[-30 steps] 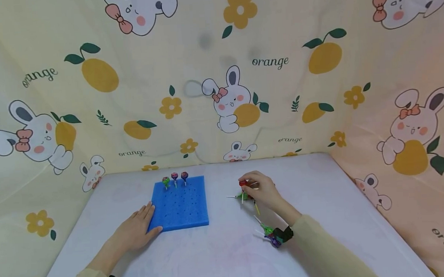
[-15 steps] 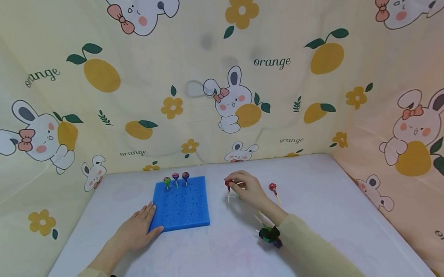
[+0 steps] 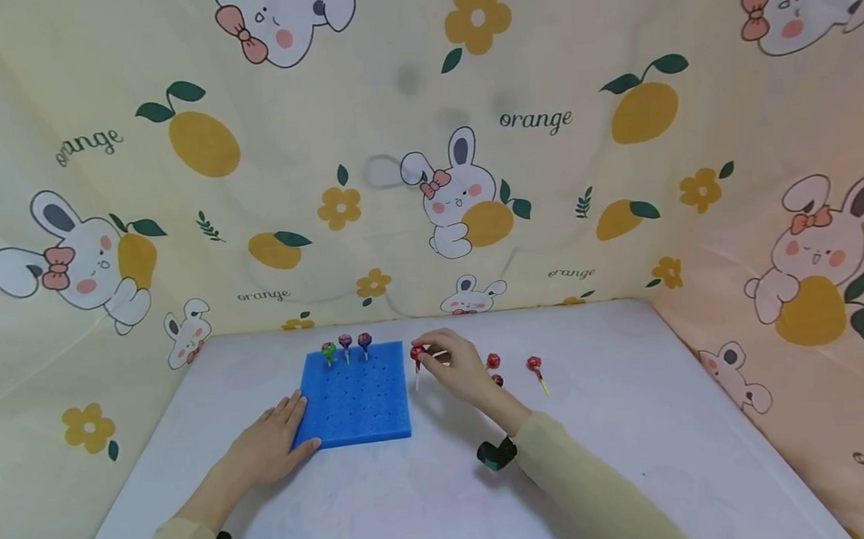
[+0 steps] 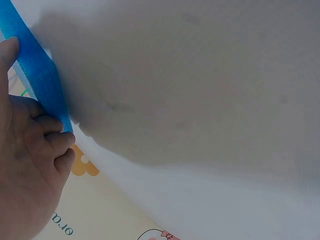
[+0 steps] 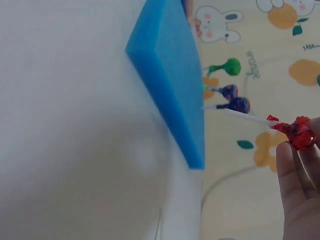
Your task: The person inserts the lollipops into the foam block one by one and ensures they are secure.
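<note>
My right hand (image 3: 456, 370) pinches a red-wrapped lollipop (image 5: 299, 133) by its candy end, just off the right edge of a blue foam board (image 3: 358, 409). Its white stick points down in the head view. Small holes dot the board in rows. Along the far edge stand a green lollipop (image 3: 329, 353), a pink-purple lollipop (image 3: 344, 341) and a dark purple lollipop (image 3: 364, 343), sticks down in the foam. My left hand (image 3: 264, 443) rests against the board's left side with straight fingers, thumb at the near left corner.
Right of the board lie a red lollipop (image 3: 535, 366) with a yellow stick and another red lollipop (image 3: 493, 361). A darker lollipop (image 3: 497, 380) is partly hidden by the right hand. A printed cloth (image 3: 453, 84) stands behind and around the white tabletop (image 3: 625, 390).
My right hand has carried the red lollipop leftward from the loose lollipops to the board's right edge. The left hand has stayed against the board. The head view has shifted slightly.
</note>
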Tool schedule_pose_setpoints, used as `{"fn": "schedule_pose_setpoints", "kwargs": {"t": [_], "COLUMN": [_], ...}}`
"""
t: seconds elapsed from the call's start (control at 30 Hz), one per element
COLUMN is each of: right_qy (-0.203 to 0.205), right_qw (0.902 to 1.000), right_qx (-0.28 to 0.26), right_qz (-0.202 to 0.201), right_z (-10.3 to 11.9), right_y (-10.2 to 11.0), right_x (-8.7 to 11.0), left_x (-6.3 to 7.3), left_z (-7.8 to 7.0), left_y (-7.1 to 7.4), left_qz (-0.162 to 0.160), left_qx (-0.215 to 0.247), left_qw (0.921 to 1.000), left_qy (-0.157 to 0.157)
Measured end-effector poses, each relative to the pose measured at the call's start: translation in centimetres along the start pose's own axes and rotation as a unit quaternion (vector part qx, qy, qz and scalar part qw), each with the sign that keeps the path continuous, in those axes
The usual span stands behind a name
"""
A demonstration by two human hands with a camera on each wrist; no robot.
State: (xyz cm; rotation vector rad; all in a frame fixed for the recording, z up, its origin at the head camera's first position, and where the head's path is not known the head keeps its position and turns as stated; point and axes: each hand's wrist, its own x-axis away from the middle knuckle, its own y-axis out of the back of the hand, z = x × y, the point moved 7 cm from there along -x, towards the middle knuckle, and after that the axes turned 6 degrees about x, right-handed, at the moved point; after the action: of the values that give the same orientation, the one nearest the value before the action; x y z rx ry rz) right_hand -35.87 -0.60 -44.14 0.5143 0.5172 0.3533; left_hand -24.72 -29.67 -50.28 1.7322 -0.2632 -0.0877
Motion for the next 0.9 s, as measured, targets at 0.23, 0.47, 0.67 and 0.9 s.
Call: {"fn": "schedule_pose_setpoints", "kwargs": {"t": [0.23,0.47,0.67,0.9], "right_qy": [0.012,0.023,0.026,0.019], "right_qw": [0.9999,0.9994,0.9990,0.9988], "right_qx": [-0.002,-0.014,-0.018,-0.029], "right_qz": [0.008,0.020,0.031,0.036], "right_z": [1.3,2.1,2.4,2.7], "right_y": [-1.9,-3.6,-5.1,-6.5], "right_x": [-0.8,-1.6,-2.2,-2.9], "left_x": [0.0,0.1,0.3,0.1], "left_z": [0.1,-0.1,-0.3,-0.1], "left_y": [0.0,0.3,0.3,0.2], "left_qz": [-0.003,-0.011,-0.009,-0.007], "left_qx": [-0.001,0.000,0.003,-0.002], "left_qw": [1.0000,0.9999,0.9999,0.9999], "left_qy": [0.000,-0.012,-0.010,-0.009]}}
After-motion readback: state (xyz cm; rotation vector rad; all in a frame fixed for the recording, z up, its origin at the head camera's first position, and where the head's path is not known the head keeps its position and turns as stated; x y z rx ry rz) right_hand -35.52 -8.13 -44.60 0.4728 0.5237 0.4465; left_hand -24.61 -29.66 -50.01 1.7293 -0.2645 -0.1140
